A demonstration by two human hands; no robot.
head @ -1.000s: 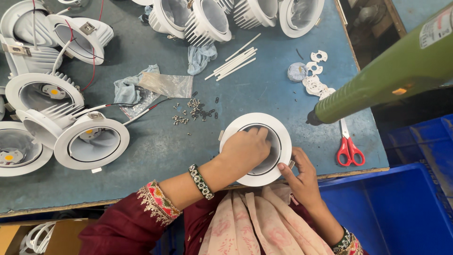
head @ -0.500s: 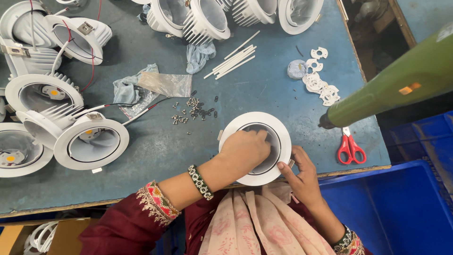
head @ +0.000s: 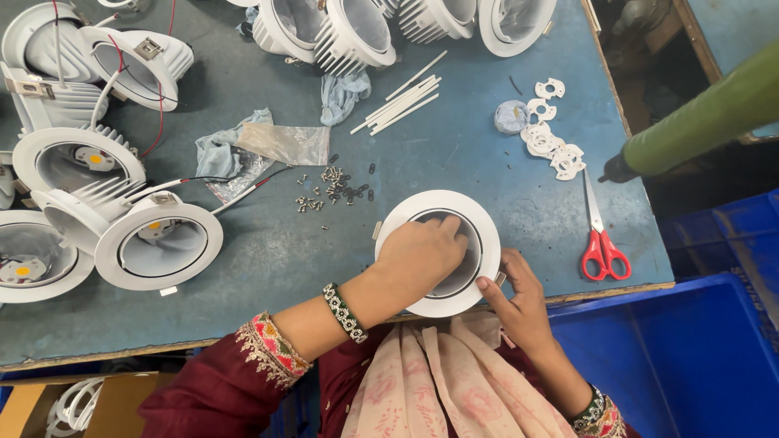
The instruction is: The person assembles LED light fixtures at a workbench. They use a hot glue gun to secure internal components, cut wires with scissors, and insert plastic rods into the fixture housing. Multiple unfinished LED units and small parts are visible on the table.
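Green driver [head: 714, 113] farther right than before

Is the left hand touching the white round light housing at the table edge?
Touching. The head view shows the left hand lying on the white light housing, fingers reaching into its opening.

The left hand [head: 418, 255] covered the downlight's [head: 479, 231] centre, and the green tool [head: 706, 122] ran off the right edge.
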